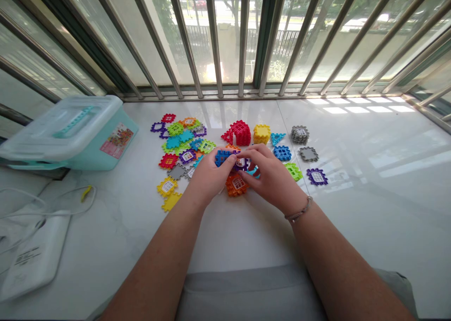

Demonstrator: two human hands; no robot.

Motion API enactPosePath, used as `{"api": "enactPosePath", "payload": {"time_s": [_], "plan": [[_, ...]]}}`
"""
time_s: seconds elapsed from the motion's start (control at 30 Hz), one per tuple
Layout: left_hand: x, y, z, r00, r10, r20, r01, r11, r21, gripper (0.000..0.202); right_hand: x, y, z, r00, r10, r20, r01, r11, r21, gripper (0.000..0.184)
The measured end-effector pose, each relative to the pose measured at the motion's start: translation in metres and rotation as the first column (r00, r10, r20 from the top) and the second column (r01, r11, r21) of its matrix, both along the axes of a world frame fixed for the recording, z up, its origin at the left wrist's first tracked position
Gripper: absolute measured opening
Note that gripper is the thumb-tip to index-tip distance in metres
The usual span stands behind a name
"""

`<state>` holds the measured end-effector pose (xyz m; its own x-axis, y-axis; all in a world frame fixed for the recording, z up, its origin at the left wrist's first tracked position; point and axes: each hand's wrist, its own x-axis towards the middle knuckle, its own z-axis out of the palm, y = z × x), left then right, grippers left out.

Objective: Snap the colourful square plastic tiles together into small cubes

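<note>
My left hand (208, 174) is closed on a blue interlocking plastic tile (222, 158) with a window grid, thumb along its edge. Right beside it, the fingertips and thumb of my right hand (269, 173) pinch a purple tile (241, 163) with a white window insert; whether the two tiles touch I cannot tell. Just below the hands lies an orange stack of tiles (236, 185). Partly covered by my right hand are a light-blue piece (252, 171) and a lime-green tile (293, 171).
Mixed loose tiles (175, 129) spread at left. Behind the hands stand a red stack (241, 133), a yellow stack (261, 133) and a grey stack (299, 134). A lidded turquoise box (81, 147), a white power bank (37, 255) with cables, and metal bars (243, 39) surround the floor area.
</note>
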<state>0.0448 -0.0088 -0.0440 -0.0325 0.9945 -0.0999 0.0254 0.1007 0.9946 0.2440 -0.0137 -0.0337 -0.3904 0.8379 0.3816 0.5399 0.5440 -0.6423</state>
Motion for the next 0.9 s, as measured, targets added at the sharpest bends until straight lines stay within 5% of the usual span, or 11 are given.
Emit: {"api": "enactPosePath", "payload": {"time_s": [0.9], "plan": [[-0.0002, -0.0006, 0.0016, 0.995, -0.028, -0.1, 0.032, 0.999, 0.037, 0.039, -0.0004, -0.0016, 0.0056, 1.0, 0.013, -0.001, -0.013, 0.999, -0.037, 0.028]]}}
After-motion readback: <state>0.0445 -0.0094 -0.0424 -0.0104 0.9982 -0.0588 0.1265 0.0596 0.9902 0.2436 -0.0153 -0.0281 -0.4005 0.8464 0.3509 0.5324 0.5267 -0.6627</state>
